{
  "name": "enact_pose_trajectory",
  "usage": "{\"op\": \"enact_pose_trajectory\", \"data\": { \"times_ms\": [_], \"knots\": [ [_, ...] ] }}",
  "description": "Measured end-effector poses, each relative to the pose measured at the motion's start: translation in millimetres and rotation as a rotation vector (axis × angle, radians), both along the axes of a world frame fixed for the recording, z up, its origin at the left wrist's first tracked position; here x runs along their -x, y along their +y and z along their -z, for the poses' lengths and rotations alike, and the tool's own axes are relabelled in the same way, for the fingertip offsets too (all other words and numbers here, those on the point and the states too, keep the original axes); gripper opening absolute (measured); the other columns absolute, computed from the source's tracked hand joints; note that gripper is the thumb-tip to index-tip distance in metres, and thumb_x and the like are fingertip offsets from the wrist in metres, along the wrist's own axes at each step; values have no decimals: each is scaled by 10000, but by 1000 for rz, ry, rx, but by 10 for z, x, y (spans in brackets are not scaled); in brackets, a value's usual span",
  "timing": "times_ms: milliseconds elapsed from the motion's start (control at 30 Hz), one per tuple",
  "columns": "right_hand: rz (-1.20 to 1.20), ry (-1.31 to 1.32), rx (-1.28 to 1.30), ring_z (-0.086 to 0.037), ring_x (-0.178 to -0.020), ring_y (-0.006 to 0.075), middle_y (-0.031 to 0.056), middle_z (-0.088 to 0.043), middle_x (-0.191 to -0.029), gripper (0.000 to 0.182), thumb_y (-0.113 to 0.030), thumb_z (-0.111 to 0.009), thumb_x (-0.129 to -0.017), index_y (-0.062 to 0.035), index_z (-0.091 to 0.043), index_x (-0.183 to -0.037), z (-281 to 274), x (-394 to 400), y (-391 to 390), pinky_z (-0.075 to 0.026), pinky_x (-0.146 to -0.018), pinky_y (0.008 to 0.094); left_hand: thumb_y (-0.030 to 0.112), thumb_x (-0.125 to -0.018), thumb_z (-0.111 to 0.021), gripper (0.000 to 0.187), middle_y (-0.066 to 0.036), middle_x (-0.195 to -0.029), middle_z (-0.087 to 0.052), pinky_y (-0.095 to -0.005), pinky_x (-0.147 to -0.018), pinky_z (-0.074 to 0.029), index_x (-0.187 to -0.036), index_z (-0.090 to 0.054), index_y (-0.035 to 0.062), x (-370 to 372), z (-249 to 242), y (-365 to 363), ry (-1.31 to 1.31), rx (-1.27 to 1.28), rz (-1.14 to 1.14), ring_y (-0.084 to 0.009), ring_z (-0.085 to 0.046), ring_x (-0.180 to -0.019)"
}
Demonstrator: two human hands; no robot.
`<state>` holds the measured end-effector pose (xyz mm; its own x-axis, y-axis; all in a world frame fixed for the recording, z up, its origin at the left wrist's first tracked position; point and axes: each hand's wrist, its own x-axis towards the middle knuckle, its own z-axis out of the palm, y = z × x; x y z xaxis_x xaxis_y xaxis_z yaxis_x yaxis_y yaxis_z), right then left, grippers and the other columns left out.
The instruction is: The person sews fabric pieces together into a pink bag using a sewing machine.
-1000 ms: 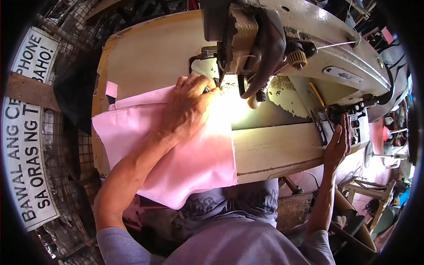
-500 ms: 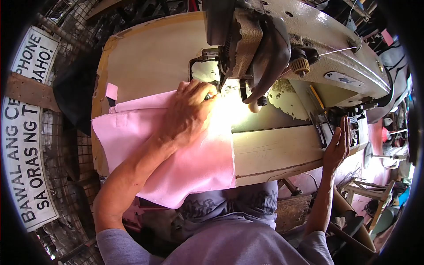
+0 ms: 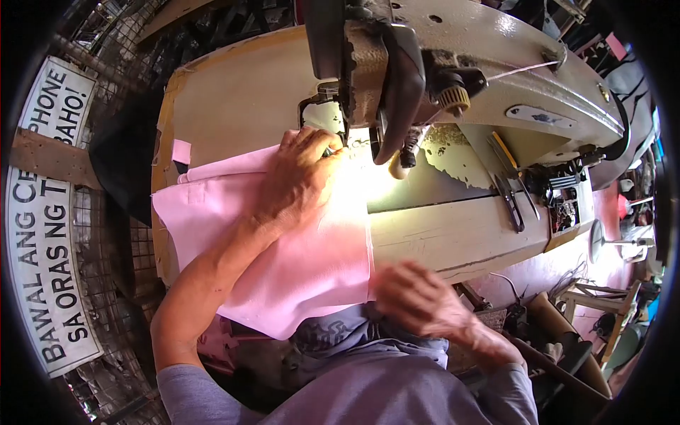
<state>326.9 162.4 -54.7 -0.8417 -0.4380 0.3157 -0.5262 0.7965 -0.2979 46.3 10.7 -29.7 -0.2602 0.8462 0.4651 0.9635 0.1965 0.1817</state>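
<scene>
A pink cloth (image 3: 241,269) lies over the front left of the sewing machine table and hangs past its edge. My left hand (image 3: 301,173) is on the cloth's upper part, fingers curled and closed on it close under the needle area. A small dark thing shows at these fingertips, too small to name. Bright lamp light washes out the cloth beside them. My right hand (image 3: 418,297) is near the cloth's lower right edge, smeared by motion, so its fingers cannot be read. The sewing machine (image 3: 368,71) stands over the table, its head just beyond my left hand.
Scissors (image 3: 510,202) and a yellow-handled cutter (image 3: 504,152) lie on the table's right side. A small pink scrap (image 3: 181,151) sits at the left edge. A lettered sign (image 3: 46,269) hangs on wire mesh at left. A wooden stool (image 3: 602,304) stands at lower right.
My right hand has left the table's right end by the machine and moved left to the cloth's edge. My left hand stays on the cloth. The view has shifted slightly.
</scene>
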Motion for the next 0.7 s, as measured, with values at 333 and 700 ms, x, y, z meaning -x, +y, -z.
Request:
{"op": "enact_pose_trajectory", "data": {
  "times_ms": [333, 700],
  "knots": [
    [26, 98, 86, -574, -1360, 343, 188, -596, -1428, 413, -87, -707, -882, -9, -624, -1279, 74, 154, -265, -411, -1178, 527, 100, -782, -791, 480, -153, -1324, -562, -481, -1052, -412, -1239, -663, 33, -474, -483, -501, -25, 175, -16, -321, -533, -1263],
    [51, 31, 212, -503, -1418, 329, 207, -559, -1476, 495, -101, -615, -898, 37, -562, -1371, 62, 137, -279, -337, -1223, 505, 59, -907, -722, 361, -166, -1292, -660, -462, -1152, -445, -1257, -683, -20, -1075, -194, -752, -391, 117, 27, -342, -595, -1285]
  ]
}}
